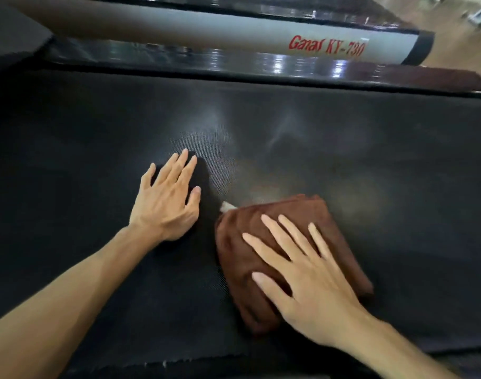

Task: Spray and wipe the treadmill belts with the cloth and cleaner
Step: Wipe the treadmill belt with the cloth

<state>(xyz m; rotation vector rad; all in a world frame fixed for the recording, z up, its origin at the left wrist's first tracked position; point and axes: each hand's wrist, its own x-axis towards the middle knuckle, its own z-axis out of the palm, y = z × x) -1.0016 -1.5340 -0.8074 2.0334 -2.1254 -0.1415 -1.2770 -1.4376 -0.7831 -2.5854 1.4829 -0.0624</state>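
Observation:
The black textured treadmill belt (343,149) fills most of the view. A folded brown cloth (233,258) lies on it at lower centre right, a small white tag (227,206) poking out at its far left corner. My right hand (302,272) presses flat on the cloth with straight, spread fingers. My left hand (165,198) rests flat on the bare belt just left of the cloth, fingers straight. No cleaner bottle is in view.
A grey side rail (233,31) with red lettering runs along the far side of the belt, beside a glossy black strip (233,58). Wooden floor (458,28) shows at the top right. The belt's frayed near edge (165,362) is at the bottom.

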